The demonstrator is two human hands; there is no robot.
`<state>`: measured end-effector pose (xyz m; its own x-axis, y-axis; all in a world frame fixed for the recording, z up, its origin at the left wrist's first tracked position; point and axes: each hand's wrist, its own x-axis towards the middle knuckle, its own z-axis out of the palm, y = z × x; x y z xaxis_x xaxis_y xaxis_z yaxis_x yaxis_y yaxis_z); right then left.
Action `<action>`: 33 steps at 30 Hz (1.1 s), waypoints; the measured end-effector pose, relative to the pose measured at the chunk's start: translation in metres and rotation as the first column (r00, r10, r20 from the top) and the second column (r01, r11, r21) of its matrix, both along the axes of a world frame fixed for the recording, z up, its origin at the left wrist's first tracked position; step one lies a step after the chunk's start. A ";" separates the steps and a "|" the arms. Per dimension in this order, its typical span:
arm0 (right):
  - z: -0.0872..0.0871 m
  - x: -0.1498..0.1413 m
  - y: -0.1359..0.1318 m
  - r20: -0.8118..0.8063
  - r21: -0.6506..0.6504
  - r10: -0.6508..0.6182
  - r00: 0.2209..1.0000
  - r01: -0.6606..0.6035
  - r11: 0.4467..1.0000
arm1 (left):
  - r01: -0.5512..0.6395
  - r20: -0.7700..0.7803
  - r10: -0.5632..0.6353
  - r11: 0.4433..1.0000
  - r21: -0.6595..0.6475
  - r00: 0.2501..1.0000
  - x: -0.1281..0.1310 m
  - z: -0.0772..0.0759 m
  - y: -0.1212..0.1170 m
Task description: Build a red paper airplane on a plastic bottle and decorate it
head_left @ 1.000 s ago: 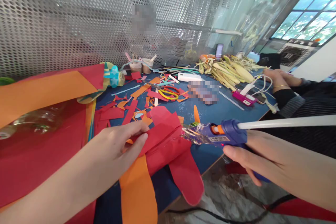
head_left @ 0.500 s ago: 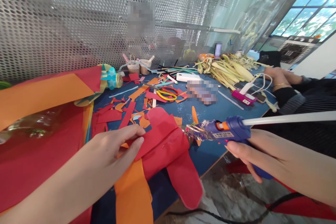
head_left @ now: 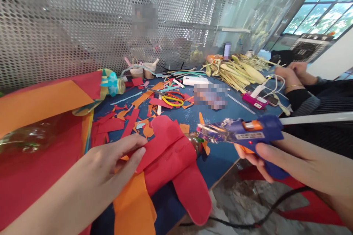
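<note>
The left hand (head_left: 111, 161) is bare, with slim, tapering fingers, and its smooth left forearm (head_left: 52, 196) is uncovered out to the picture's edge at eight o'clock. Toward four o'clock, the right hand (head_left: 285, 156) and right forearm (head_left: 324, 170) are likewise bare.

Paper scraps (head_left: 111, 125) and glue gun (head_left: 249, 135) flank bare tabletop (head_left: 230, 112).

Screen (head_left: 116, 7): perforated metal, eleven o'clock
Window (head_left: 322, 9): gridded, daylit, two o'clock
Bench (head_left: 190, 116): blue-topped, dial's centre
Floor (head_left: 242, 205): mottled grey, five o'clock
</note>
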<state>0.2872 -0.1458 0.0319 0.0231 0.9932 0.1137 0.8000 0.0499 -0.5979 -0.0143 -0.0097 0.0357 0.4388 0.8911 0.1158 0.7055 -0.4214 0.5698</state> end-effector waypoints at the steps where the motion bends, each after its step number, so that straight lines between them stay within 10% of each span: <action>1: 0.005 0.001 0.012 -0.004 0.001 0.048 0.999 -0.048 0.999 | -0.011 0.002 0.011 1.000 -0.021 1.000 0.001 0.001 -0.003; 6: -0.028 0.019 0.046 0.469 0.289 -0.075 0.880 -0.073 0.955 | -0.050 0.040 0.057 0.988 -0.145 0.998 0.002 0.002 -0.008; 13: -0.069 0.042 0.090 0.623 0.148 0.035 0.781 -0.162 0.976 | -0.001 0.003 0.001 0.995 -0.099 1.000 0.000 0.002 -0.008; 25: -0.037 0.041 0.122 0.474 -0.013 0.229 0.850 -0.253 0.967 | 0.157 -0.026 -0.156 0.987 0.035 0.987 -0.011 -0.002 0.009; 29: -0.001 0.012 0.108 0.109 0.204 0.135 0.985 -0.155 0.967 | 0.189 -0.018 -0.189 0.971 0.148 0.982 -0.009 0.000 0.006; 33: 0.013 -0.039 0.098 0.019 0.266 0.290 0.957 -0.284 0.921 | 0.221 -0.003 -0.224 0.957 0.191 0.975 -0.007 -0.002 0.003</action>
<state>0.2481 -0.0479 0.0451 -0.2537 0.8921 0.3740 0.7158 0.4332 -0.5477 -0.0214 -0.0072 0.0334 0.6197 0.7324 0.2820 0.5720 -0.6675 0.4767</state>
